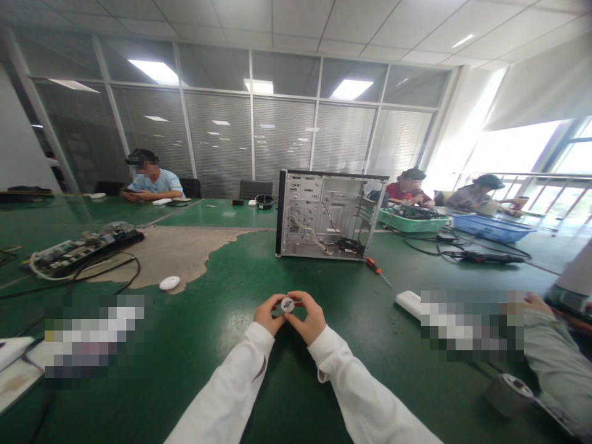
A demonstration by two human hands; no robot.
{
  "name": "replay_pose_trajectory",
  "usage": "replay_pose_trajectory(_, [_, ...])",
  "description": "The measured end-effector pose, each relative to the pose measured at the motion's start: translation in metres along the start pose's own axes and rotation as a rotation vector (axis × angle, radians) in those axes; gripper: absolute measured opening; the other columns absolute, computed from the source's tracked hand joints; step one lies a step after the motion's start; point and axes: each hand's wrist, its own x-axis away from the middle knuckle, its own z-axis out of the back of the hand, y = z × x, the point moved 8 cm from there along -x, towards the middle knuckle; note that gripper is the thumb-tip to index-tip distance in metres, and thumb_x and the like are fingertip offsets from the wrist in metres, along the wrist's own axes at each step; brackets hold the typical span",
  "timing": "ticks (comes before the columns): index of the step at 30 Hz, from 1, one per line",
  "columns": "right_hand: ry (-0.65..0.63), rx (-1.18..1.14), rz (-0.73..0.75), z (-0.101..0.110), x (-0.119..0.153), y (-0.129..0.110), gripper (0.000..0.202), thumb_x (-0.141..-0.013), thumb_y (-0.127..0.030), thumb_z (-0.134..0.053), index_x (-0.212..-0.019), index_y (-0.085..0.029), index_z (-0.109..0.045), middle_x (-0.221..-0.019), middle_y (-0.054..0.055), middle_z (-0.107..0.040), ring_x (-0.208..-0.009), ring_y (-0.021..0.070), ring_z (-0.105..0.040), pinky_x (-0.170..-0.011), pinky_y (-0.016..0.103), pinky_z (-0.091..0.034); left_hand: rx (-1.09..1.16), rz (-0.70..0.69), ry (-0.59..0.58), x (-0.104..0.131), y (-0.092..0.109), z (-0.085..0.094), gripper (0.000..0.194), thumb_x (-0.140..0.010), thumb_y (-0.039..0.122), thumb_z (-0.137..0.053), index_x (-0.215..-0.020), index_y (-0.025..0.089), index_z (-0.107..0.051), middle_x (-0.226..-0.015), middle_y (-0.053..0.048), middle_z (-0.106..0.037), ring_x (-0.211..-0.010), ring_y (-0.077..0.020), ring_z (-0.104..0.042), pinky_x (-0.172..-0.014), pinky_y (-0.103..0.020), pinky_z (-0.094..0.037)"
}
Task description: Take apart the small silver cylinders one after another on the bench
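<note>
Between my fingertips is a small round silver-grey metal part [287,304], its flat end with a dark-marked centre turned toward me. My left hand [269,314] pinches it from the left, thumb below and fingers above. From the other side my right hand [308,316] closes on it in the same way. Both hands are held low over the green tabletop [222,364]. Beyond them an open computer case [328,213] stands upright, its bare metal inside and loose cables showing. An orange-handled screwdriver [378,271] lies by the case's right foot.
A white oval object [169,283] and a circuit board assembly [87,250] with cables lie left. Green [414,223] and blue [493,228] baskets stand right, near a black cable tool [490,256]. A co-worker's sleeve [555,357] reaches in at right; several people sit farther back.
</note>
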Motion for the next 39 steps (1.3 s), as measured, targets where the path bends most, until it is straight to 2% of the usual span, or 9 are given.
replay_pose_trajectory(7, [0.066,-0.056,-0.079,0.006,-0.001,0.012,0.037,-0.054,-0.015,-0.063,-0.090,-0.022,-0.058,-0.088,0.002,-0.057,-0.081,0.0152,-0.051,-0.068,0.024,-0.044,0.085,0.034,-0.101,0.002,0.003,-0.010,0.032,-0.060,0.021,-0.059,-0.092,0.014,-0.056,-0.085,-0.006,-0.064,-0.079,-0.0183,-0.058,-0.070,-0.028,-0.044])
replay_pose_trajectory(14, [0.045,-0.007,-0.109,0.006,-0.001,0.014,0.035,-0.059,-0.020,-0.060,-0.094,-0.024,-0.054,-0.084,0.000,-0.059,-0.077,0.0131,-0.053,-0.061,0.022,-0.043,0.157,0.070,-0.145,0.004,0.005,-0.014,0.032,-0.058,0.026,-0.063,-0.086,0.012,-0.057,-0.077,-0.005,-0.064,-0.068,-0.0158,-0.058,-0.066,-0.027,-0.045])
replay_pose_trajectory(24, [0.019,0.054,-0.128,0.004,0.001,0.013,0.034,-0.063,-0.020,-0.055,-0.097,-0.023,-0.051,-0.086,0.002,-0.060,-0.077,0.0138,-0.054,-0.062,0.023,-0.044,0.016,0.049,-0.067,0.004,0.004,-0.011,0.026,-0.056,0.027,-0.063,-0.076,0.014,-0.056,-0.067,-0.003,-0.062,-0.059,-0.0125,-0.055,-0.057,-0.023,-0.043])
replay_pose_trajectory(28, [-0.001,0.029,-0.077,0.001,0.001,0.013,0.036,-0.063,-0.017,-0.054,-0.098,-0.022,-0.049,-0.088,0.002,-0.060,-0.080,0.0144,-0.055,-0.063,0.024,-0.046,-0.136,0.007,-0.040,0.004,0.008,-0.006,0.026,-0.054,0.026,-0.063,-0.077,0.016,-0.055,-0.071,-0.001,-0.062,-0.063,-0.0125,-0.055,-0.060,-0.023,-0.043])
replay_pose_trajectory(32, [-0.057,0.015,0.008,-0.004,0.001,0.009,0.044,-0.060,-0.012,-0.054,-0.102,-0.021,-0.045,-0.092,0.003,-0.059,-0.085,0.0152,-0.055,-0.068,0.027,-0.048,-0.242,-0.023,0.015,0.003,0.009,-0.001,0.027,-0.053,0.018,-0.060,-0.079,0.018,-0.054,-0.075,0.001,-0.060,-0.070,-0.0133,-0.055,-0.064,-0.025,-0.044])
replay_pose_trajectory(39, [-0.084,0.096,0.109,-0.007,0.001,0.002,0.049,-0.057,-0.010,-0.054,-0.104,-0.021,-0.044,-0.096,0.003,-0.058,-0.090,0.0160,-0.054,-0.073,0.029,-0.047,-0.269,-0.038,0.052,0.001,0.006,0.002,0.032,-0.051,0.009,-0.056,-0.081,0.019,-0.053,-0.080,0.001,-0.058,-0.077,-0.0143,-0.055,-0.070,-0.027,-0.044])
